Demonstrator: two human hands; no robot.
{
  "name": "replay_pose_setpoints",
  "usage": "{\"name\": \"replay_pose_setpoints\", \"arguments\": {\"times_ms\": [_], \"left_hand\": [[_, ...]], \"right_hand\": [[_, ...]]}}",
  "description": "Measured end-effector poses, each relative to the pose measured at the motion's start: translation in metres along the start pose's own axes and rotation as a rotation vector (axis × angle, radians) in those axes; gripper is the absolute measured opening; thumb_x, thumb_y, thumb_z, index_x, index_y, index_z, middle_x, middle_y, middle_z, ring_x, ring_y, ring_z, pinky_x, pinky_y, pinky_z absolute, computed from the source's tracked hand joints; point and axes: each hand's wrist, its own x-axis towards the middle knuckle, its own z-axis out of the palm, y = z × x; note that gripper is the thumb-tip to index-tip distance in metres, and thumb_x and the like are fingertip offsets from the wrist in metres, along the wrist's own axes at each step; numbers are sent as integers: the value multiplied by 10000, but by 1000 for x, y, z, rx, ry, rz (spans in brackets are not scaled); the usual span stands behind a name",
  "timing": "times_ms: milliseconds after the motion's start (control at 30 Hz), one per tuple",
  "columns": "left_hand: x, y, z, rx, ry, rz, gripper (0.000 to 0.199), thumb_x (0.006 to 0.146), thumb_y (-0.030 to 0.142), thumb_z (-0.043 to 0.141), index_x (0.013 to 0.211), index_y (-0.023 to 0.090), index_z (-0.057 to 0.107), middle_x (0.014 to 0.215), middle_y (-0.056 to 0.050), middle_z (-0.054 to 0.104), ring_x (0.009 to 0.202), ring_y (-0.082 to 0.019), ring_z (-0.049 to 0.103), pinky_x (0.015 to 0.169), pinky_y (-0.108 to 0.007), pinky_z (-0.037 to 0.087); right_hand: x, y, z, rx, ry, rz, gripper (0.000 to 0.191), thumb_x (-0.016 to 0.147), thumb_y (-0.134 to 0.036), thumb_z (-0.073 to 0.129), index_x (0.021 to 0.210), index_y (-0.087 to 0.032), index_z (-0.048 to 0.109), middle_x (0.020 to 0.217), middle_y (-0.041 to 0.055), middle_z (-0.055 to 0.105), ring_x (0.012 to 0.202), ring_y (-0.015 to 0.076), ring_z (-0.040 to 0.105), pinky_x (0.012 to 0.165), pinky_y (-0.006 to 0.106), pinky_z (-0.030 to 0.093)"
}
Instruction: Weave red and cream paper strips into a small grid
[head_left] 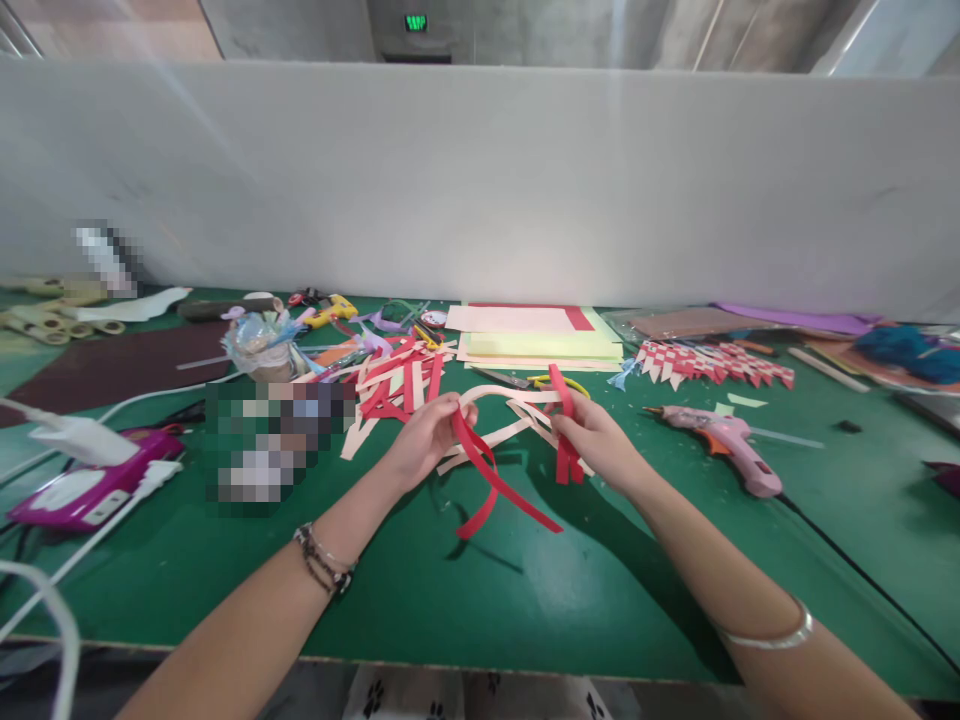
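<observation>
My left hand (426, 440) pinches red and cream paper strips close to the middle of the green table. A red paper strip (514, 487) hangs from its fingers and curls toward me. Facing it, my right hand (592, 440) is closed on a second set of strips, with a red strip (562, 462) hanging below the fingers. Between both hands a cream paper strip (506, 394) arches over. Other cream strips (495, 437) slant beneath it, partly hidden by the fingers. Behind the hands lie scissors (559, 383) with yellow handles.
A pile of red and cream strips (401, 385) lies left of centre. Behind are stacked paper sheets (540, 345). To the right are a woven red-and-cream piece (712, 362) and a pink glue gun (724, 440) with its cord. A purple power strip (97, 480) sits at left.
</observation>
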Motion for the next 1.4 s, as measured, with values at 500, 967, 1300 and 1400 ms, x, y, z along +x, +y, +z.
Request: {"name": "replay_pose_setpoints", "arguments": {"times_ms": [500, 967, 1300, 1400], "left_hand": [[0, -1, -2, -25, -4, 74, 212, 735, 205, 515, 531, 147, 513, 762, -48, 633, 748, -159, 586, 697, -267, 468], [-2, 0, -1, 0, -5, 101, 227, 726, 192, 508, 507, 137, 517, 866, -51, 644, 757, -149, 577, 713, -256, 459], [-2, 0, 1, 18, 9, 89, 247, 732, 185, 509, 490, 138, 512, 912, -54, 648, 741, -146, 578, 741, -271, 450], [-2, 0, 0, 14, 11, 81, 241, 724, 184, 514, 487, 139, 509, 893, -53, 650, 718, -142, 576, 735, -270, 446]], "right_hand": [[-2, 2, 6, 338, -172, 4, 230, 751, -379, 578, 880, -213, 486, 629, -63, 515, 357, 40, 351, 357, 203, 268], [-1, 4, 4, 634, -171, 4, 210, 769, -358, 570, 857, -168, 577, 668, -17, 540, 501, 73, 420, 512, 238, 385], [-1, 3, 0, 681, -90, -46, 266, 784, -441, 531, 889, -197, 535, 576, -43, 521, 362, 42, 280, 367, 201, 222], [-1, 2, -1, 673, -77, -54, 284, 786, -464, 512, 881, -197, 525, 555, -48, 515, 344, 38, 250, 352, 197, 186]]}}
